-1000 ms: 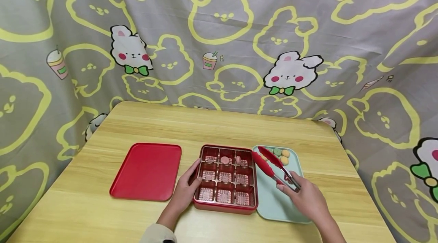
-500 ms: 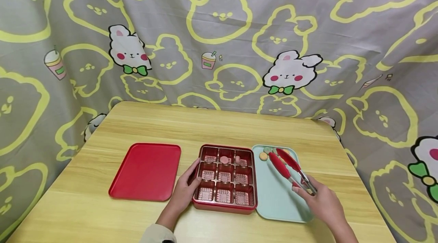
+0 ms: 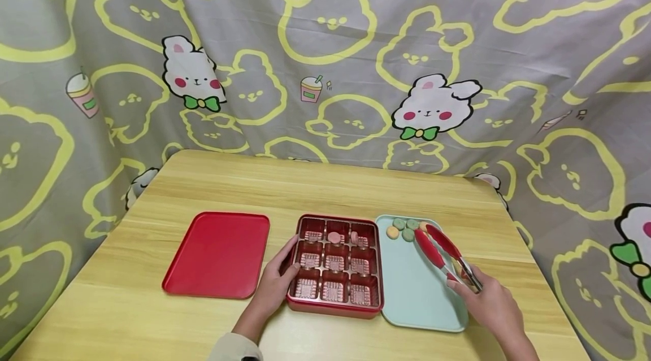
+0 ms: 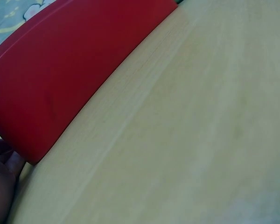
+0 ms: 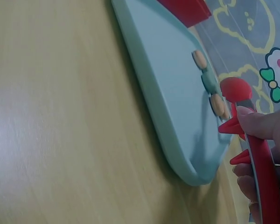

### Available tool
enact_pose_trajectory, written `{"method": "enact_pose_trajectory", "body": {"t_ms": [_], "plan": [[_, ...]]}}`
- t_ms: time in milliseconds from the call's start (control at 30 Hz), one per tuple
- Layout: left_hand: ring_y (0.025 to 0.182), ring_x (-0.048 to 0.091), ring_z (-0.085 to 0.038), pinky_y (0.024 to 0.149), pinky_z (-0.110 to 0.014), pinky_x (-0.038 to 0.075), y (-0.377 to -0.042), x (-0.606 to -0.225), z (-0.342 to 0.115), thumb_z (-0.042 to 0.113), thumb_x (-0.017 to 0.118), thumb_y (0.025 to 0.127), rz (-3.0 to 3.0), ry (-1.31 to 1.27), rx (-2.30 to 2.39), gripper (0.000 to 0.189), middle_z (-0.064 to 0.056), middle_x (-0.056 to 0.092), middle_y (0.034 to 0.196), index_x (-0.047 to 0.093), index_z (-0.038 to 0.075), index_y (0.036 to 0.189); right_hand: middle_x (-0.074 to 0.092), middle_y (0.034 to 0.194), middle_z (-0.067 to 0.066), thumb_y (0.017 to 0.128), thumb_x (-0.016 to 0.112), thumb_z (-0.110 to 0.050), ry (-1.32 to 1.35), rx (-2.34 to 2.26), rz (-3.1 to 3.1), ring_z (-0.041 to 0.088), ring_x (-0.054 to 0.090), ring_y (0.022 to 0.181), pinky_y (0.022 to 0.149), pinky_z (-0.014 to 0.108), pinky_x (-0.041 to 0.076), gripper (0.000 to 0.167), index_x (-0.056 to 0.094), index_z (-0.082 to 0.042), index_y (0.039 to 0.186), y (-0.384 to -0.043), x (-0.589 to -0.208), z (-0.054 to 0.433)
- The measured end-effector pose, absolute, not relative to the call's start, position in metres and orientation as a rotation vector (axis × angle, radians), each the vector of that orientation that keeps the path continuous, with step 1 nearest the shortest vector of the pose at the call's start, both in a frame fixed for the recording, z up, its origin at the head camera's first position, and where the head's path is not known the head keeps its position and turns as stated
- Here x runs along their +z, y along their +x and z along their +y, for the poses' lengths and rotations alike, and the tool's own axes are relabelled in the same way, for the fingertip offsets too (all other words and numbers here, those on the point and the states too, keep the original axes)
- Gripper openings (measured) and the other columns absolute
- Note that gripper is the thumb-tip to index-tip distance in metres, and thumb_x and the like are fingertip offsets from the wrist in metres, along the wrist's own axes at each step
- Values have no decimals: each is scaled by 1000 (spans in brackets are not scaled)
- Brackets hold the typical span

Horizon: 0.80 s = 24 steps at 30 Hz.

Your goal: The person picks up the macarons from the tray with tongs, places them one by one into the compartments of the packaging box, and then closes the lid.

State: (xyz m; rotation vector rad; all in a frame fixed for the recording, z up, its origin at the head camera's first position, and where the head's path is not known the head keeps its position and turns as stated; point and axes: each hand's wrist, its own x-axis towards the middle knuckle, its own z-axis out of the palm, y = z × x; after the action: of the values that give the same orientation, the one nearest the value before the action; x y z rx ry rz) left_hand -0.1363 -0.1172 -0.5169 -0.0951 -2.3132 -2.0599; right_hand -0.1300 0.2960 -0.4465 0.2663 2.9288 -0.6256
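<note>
A red box (image 3: pixel 335 313) with a divided insert stands mid-table. In its back row lie two pink macarons, one in the middle compartment and one (image 3: pixel 354 238) tilted upright in the right one. My left hand (image 3: pixel 274 282) holds the box's left side, thumb at the rim, fingers along the outer wall. Beside the box, a pale green tray (image 3: pixel 414 299) bears green macarons (image 3: pixel 408 234) and peach macarons (image 3: pixel 392 232) at its far end. My right hand (image 3: pixel 490 301) grips red-tipped tongs (image 3: pixel 442 251) by the handles. The tongs' tips are spread, close to a peach macaron (image 3: pixel 423 226).
A flat red lid (image 3: pixel 221 256) lies left of the box on the wooden table (image 3: pixel 325 186). A grey patterned curtain (image 3: pixel 351 56) hangs behind the table and at both sides. The tray sits right against the box's right side.
My right hand has carried the tongs rightward, from the box's right edge to over the tray's right side, uncovering the green macarons. My left hand and the box have stayed put.
</note>
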Motion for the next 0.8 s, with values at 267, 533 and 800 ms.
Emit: {"method": "enact_pose_trajectory", "body": {"t_ms": [267, 533, 800], "plan": [[140, 27, -25, 112, -47, 21, -137, -519, -118, 6, 54, 92, -2311, -114, -2052, 58, -7, 34, 151, 39, 25, 145, 56, 114, 36, 79, 59, -65, 235, -581, 2935, 45, 60, 87, 56, 43, 45, 93, 40, 4, 139, -133, -452, 301], [139, 28, -25, 111, -49, 21, -137, -520, -117, 7, 54, 92, -2319, -116, -2034, 58, -7, 35, 150, 39, 27, 144, 51, 120, 38, 79, 57, -66, 233, -548, 2938, 53, 56, 96, 61, 50, 47, 95, 39, 6, 138, -134, -455, 302], [138, 29, -26, 111, -48, 22, -136, -518, -117, 9, 54, 93, -2326, -103, -2033, 57, -6, 35, 150, 39, 28, 144, 53, 118, 38, 79, 59, -64, 215, -535, 2958, 53, 57, 94, 58, 49, 47, 92, 41, 7, 135, -134, -455, 301]]}}
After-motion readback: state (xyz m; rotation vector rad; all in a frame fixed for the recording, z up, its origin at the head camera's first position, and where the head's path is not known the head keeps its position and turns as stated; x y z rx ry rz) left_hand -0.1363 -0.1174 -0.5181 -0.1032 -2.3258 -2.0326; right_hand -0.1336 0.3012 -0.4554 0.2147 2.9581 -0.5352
